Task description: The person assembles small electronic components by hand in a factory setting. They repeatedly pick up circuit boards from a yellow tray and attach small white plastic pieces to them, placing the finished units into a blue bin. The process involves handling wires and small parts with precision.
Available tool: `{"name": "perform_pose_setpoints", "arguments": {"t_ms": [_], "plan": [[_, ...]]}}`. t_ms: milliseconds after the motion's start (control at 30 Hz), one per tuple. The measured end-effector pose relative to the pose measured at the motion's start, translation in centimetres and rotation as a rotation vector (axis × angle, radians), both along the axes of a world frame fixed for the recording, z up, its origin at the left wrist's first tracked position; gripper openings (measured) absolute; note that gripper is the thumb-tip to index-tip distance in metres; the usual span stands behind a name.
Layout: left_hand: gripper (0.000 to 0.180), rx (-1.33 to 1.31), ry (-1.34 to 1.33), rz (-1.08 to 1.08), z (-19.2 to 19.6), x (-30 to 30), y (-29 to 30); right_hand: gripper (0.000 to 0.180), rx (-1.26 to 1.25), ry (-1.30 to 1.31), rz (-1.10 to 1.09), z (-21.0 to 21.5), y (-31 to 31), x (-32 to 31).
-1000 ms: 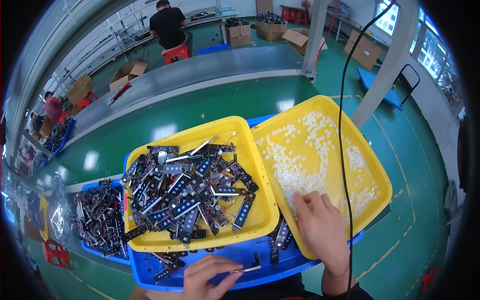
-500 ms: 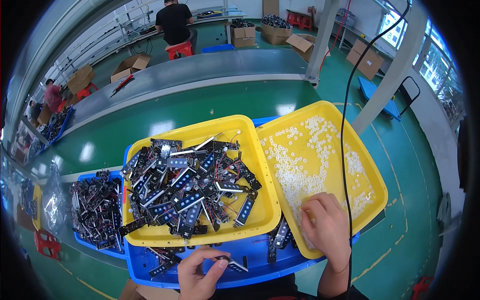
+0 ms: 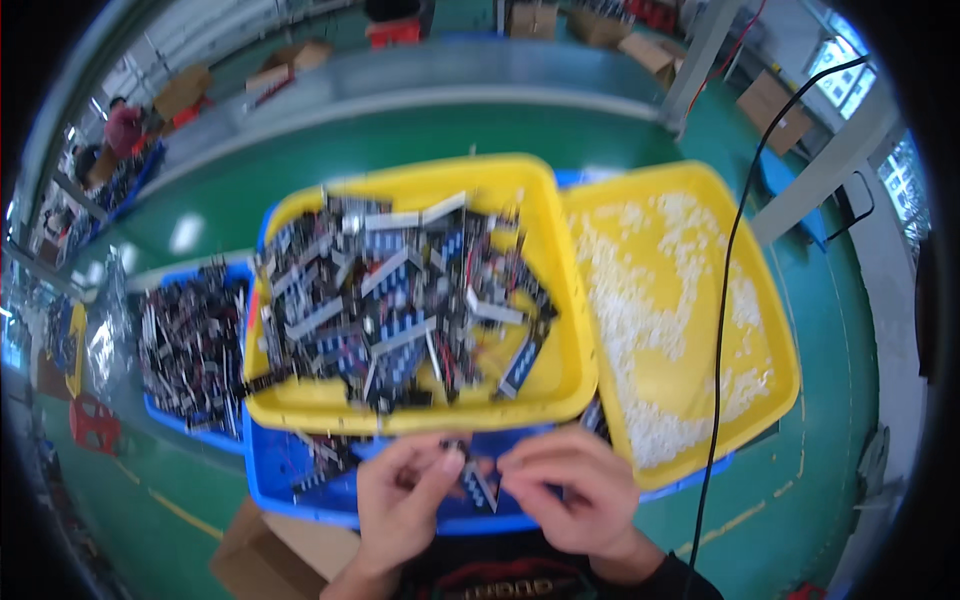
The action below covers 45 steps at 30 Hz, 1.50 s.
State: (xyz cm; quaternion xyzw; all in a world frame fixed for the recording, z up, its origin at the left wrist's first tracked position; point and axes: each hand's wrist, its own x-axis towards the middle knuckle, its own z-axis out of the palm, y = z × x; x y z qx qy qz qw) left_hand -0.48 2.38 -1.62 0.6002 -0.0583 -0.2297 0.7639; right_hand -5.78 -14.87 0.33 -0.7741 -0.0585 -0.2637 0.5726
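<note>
My left hand [image 3: 408, 497] pinches a small black strip-shaped electronic part [image 3: 479, 486] with a row of blue-white squares and a white edge. My right hand [image 3: 578, 488] is close beside that part, thumb and fingertips pressed together; anything between them is too small and blurred to make out. Both hands are above the front of a blue tray [image 3: 280, 490]. Behind them a yellow tray [image 3: 578, 330] holds a heap of similar black parts with thin wires [image 3: 395, 300]. To the right, a second yellow tray [image 3: 690, 355] holds many small white ring-like pieces [image 3: 655, 320].
A blue bin of black parts [image 3: 198, 355] stands at left. A black cable [image 3: 728, 290] hangs down across the right tray. Below the trays is an open cardboard box [image 3: 270, 555]. Beyond are a long grey bench [image 3: 420, 85], a red stool [image 3: 93, 424] and a person [image 3: 123, 128].
My right hand has left the white pieces in the right tray and come over beside the part in my left hand. The view has shifted and is blurred.
</note>
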Motion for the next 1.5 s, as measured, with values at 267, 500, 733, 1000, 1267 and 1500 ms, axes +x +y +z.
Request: {"name": "perform_pose_setpoints", "arguments": {"t_ms": [267, 500, 733, 1000, 1267, 1500], "plan": [[0.026, -0.050, 0.002, -0.039, -0.3, -0.2, 0.4, 0.025, 0.079, 0.071, -0.024, -1.7, 0.3, -1.2], [0.018, -0.449, -0.044, 0.036, -1.1, 0.2, 0.5, 0.025, 0.253, 0.237, 0.057, -2.3, 0.1, -1.3], [0.017, -0.673, 0.052, 0.038, -1.3, 0.2, 0.7, 0.023, 0.404, 0.295, 0.185, -2.5, 0.2, -1.3], [0.040, -0.259, -0.150, -0.053, -0.5, -0.1, 0.7, 0.021, 0.832, 0.258, 0.259, -2.3, 0.1, -2.2], [0.072, -0.369, -0.035, 0.061, 1.0, -1.8, -0.6, 0.027, 0.130, -0.083, 0.113, -2.1, 0.3, -1.8], [0.049, -0.228, -0.240, 0.089, -0.4, -1.5, -0.4, 0.026, 0.054, -0.145, 0.154, -2.5, 0.5, -2.0]]}}
